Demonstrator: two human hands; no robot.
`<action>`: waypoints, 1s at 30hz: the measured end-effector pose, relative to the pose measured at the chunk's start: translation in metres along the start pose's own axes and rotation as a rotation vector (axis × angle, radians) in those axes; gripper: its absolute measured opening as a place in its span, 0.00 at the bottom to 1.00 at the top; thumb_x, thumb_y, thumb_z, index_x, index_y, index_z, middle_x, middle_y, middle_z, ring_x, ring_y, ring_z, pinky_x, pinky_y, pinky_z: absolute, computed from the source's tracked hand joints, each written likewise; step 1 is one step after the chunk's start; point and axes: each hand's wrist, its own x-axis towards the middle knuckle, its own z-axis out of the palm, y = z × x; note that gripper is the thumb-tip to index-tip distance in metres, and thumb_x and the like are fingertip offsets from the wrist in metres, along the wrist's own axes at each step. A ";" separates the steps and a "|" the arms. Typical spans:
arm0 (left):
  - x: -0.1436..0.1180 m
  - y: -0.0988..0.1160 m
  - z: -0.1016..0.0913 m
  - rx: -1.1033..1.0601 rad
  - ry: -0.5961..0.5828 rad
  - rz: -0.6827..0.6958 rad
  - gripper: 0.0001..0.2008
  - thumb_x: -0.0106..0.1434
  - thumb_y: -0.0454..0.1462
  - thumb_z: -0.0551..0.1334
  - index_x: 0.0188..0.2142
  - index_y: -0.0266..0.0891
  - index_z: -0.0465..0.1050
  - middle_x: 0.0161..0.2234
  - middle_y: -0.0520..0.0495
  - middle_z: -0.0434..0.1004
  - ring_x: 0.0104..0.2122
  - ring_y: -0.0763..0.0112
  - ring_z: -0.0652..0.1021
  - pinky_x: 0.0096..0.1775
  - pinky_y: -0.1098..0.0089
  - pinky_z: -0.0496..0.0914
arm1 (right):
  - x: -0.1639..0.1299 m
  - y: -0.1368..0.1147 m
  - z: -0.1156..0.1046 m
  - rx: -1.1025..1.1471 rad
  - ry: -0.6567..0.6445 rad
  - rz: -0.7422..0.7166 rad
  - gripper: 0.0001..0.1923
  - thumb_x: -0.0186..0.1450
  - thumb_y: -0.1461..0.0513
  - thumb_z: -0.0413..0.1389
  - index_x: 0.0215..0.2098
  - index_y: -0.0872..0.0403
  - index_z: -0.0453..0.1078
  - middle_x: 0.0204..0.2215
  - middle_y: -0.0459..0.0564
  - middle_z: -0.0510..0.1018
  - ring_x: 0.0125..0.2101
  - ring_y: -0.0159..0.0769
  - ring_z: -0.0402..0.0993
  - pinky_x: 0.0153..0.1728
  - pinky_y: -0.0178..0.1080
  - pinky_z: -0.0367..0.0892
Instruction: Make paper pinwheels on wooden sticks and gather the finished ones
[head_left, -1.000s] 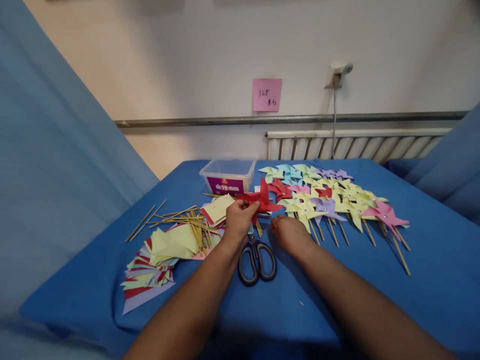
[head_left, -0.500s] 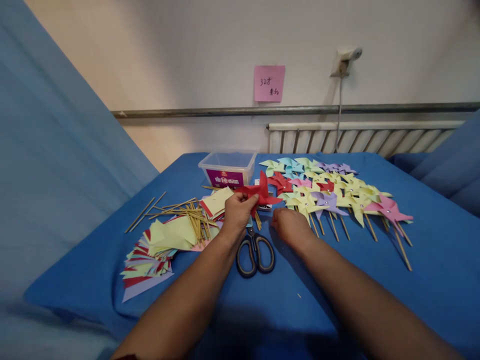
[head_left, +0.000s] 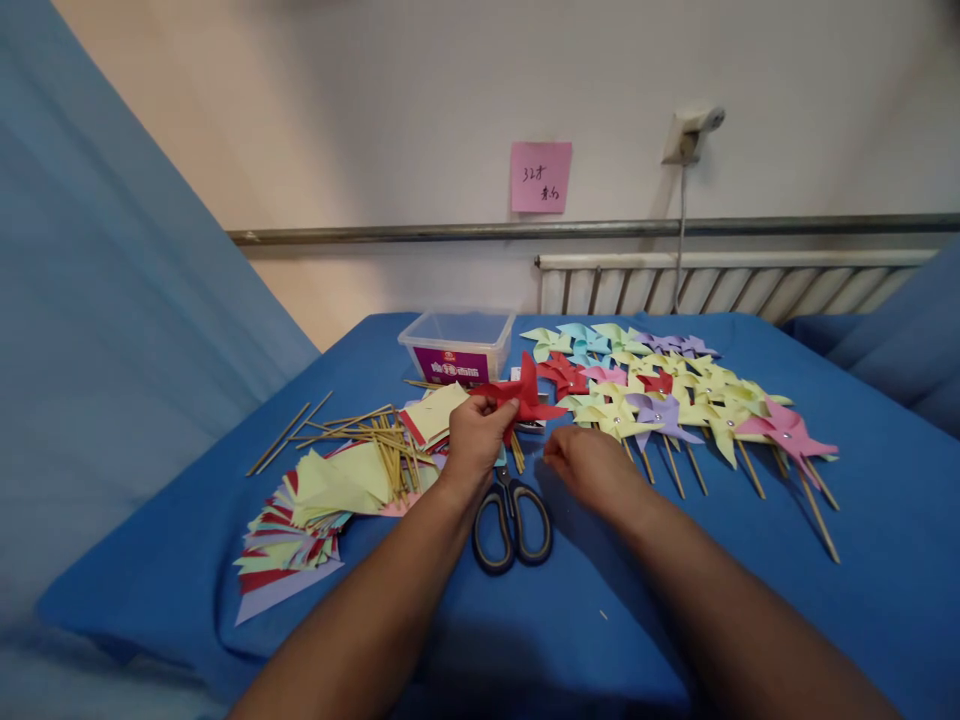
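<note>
Our left grip (head_left: pixel 480 432) clamps a red folded-paper pinwheel (head_left: pixel 529 391), seemingly mid-assembly, next needing steady blades; our right grip (head_left: pixel 589 460) we cannot tell.

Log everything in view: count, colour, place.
Held pinwheel: one, red, centre
Other pinwheels: many, multicoloured, right
Scissors: one pair, dark-handled, front centre
Sticks: many, tan, mostly left
Paper sheets: many, multicoloured, left
Boxlike item: count unclear, whitish, centre
Tub: one, clear, purple label, back
Tablecloth: one, blue, below
Note: one, pink, wall
Outlet: one, whitish, corded, wall
Rail: one, grey, wall
Radiator: one, white, below rail
Curtains: two, blue, both edges
Left hand: one, bare, at pinwheel
Right hand: one, bare, beside scissors
</note>
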 end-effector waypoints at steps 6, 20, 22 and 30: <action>-0.006 0.003 0.002 0.113 -0.009 0.069 0.12 0.45 0.43 0.70 0.24 0.35 0.76 0.20 0.51 0.73 0.21 0.74 0.69 0.24 0.73 0.60 | 0.000 0.003 0.008 0.667 0.382 -0.113 0.06 0.63 0.58 0.57 0.33 0.51 0.74 0.29 0.45 0.80 0.30 0.33 0.75 0.34 0.35 0.68; -0.022 0.003 0.012 0.187 -0.116 0.113 0.12 0.47 0.43 0.69 0.25 0.35 0.76 0.19 0.51 0.71 0.21 0.74 0.67 0.23 0.72 0.57 | 0.012 0.016 0.017 0.617 0.565 0.002 0.08 0.61 0.57 0.57 0.31 0.53 0.74 0.28 0.47 0.79 0.29 0.35 0.75 0.32 0.37 0.69; -0.022 0.003 0.013 0.163 -0.120 0.088 0.11 0.46 0.42 0.70 0.24 0.35 0.76 0.19 0.51 0.71 0.21 0.74 0.67 0.23 0.72 0.57 | 0.011 0.015 0.017 0.648 0.557 0.014 0.08 0.61 0.57 0.58 0.31 0.53 0.74 0.28 0.47 0.80 0.29 0.35 0.75 0.32 0.37 0.69; -0.026 0.009 0.014 0.086 -0.108 0.004 0.12 0.43 0.41 0.71 0.20 0.36 0.71 0.17 0.53 0.68 0.18 0.77 0.65 0.21 0.74 0.56 | 0.011 0.016 0.016 0.695 0.554 0.047 0.07 0.60 0.57 0.59 0.31 0.53 0.75 0.27 0.46 0.80 0.28 0.34 0.75 0.31 0.36 0.69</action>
